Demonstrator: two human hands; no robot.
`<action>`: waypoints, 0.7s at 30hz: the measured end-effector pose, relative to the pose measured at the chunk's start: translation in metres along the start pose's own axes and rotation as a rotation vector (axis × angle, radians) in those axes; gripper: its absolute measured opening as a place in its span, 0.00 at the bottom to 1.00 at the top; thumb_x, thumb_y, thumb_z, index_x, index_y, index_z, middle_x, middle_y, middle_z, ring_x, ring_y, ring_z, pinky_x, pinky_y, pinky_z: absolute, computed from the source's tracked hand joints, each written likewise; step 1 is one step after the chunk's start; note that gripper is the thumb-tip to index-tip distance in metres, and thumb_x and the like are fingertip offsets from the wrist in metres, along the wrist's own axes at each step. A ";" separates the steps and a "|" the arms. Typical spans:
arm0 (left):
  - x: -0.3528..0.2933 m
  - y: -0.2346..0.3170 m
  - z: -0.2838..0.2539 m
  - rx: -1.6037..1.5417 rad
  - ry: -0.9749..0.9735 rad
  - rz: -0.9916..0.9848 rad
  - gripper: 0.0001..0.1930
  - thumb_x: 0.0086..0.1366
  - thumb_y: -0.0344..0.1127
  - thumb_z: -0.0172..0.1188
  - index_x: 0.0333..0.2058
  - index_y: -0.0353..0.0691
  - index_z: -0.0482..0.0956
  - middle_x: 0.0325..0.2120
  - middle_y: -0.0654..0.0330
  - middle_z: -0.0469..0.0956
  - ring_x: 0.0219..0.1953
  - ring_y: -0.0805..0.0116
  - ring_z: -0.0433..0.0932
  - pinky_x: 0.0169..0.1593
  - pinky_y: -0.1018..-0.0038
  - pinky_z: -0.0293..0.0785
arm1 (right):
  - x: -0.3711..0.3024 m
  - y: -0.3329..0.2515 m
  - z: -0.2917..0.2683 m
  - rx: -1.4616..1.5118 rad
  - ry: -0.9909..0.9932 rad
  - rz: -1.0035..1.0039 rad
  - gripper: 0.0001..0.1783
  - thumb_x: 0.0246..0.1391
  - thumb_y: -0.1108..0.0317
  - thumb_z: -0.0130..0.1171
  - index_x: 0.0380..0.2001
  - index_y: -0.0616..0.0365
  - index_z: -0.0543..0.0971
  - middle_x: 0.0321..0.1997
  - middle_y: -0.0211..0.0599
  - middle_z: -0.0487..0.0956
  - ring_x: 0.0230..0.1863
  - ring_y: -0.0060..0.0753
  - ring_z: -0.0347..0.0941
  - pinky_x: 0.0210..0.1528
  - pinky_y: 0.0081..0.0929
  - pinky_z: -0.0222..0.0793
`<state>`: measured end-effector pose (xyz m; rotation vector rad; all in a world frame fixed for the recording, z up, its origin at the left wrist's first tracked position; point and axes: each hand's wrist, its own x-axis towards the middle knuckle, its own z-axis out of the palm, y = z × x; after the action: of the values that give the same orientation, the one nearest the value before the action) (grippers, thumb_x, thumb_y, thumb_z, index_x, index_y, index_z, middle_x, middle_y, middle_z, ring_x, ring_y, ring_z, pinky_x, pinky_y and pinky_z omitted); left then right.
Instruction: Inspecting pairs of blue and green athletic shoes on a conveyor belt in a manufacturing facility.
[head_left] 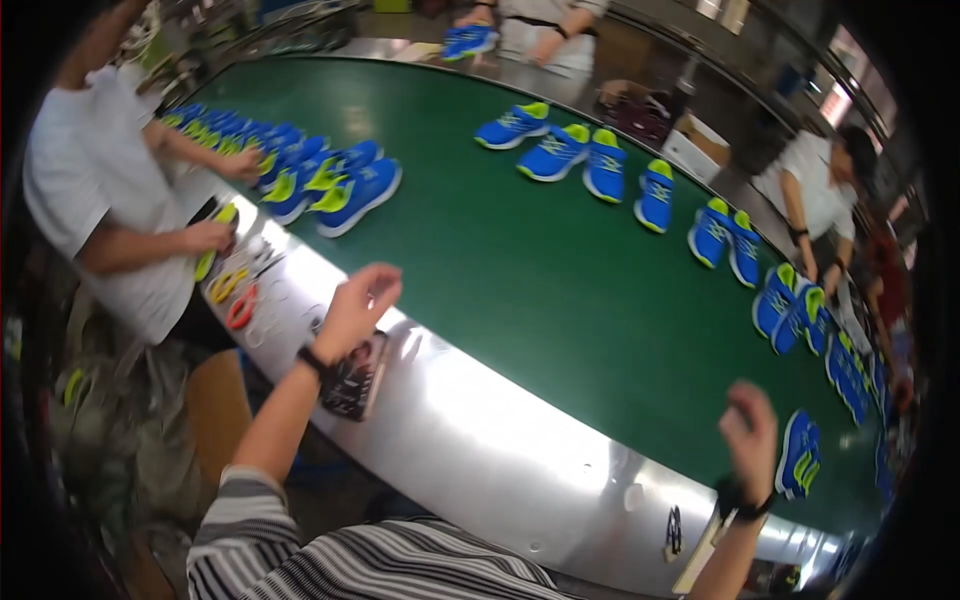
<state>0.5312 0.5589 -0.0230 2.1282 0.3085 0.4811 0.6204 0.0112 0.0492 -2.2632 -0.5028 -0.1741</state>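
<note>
In the head view, the left hand (368, 300), fingers loosely curled with a gap to the thumb and holding nothing visible, hangs over the near edge of the belt (480, 270). The right hand (750, 430) is blurred; how far its fingers part I cannot tell. Just beside it, near the belt's right end, lies a shoe (797, 455). More shoes (548, 152) line the far edge; those farthest right fade into the dark border.

Blue low-cut sneakers (654, 203) lined in lime yellow and soled in white, a smooth table (520, 300) coloured deep green and bordered in silver metal, a short-sleeved shirt (400, 560) striped in black, grey and white.
</note>
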 end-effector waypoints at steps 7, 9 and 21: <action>0.152 -0.156 -0.100 0.767 0.311 0.019 0.24 0.53 0.41 0.65 0.47 0.38 0.74 0.44 0.51 0.75 0.48 0.50 0.73 0.49 0.57 0.72 | -0.146 -0.089 0.103 0.040 -0.411 0.183 0.22 0.47 0.68 0.66 0.46 0.63 0.77 0.49 0.47 0.77 0.52 0.44 0.72 0.55 0.34 0.66; 0.177 -0.160 -0.109 0.832 0.214 -0.079 0.26 0.53 0.40 0.65 0.49 0.35 0.73 0.45 0.49 0.76 0.50 0.48 0.72 0.51 0.60 0.71 | -0.158 -0.105 0.109 0.062 -0.385 0.250 0.21 0.52 0.66 0.65 0.48 0.63 0.77 0.52 0.49 0.76 0.54 0.46 0.71 0.57 0.35 0.64; 0.191 -0.117 -0.090 0.855 -0.110 -0.204 0.19 0.47 0.48 0.65 0.33 0.40 0.83 0.33 0.50 0.82 0.40 0.52 0.81 0.46 0.59 0.74 | -0.141 -0.120 0.154 0.131 -0.311 0.280 0.18 0.47 0.69 0.66 0.42 0.63 0.78 0.45 0.47 0.79 0.48 0.46 0.75 0.53 0.34 0.68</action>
<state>0.6567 0.7653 -0.0311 2.8853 0.7621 0.1013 0.4375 0.1547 -0.0124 -2.2121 -0.3382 0.3467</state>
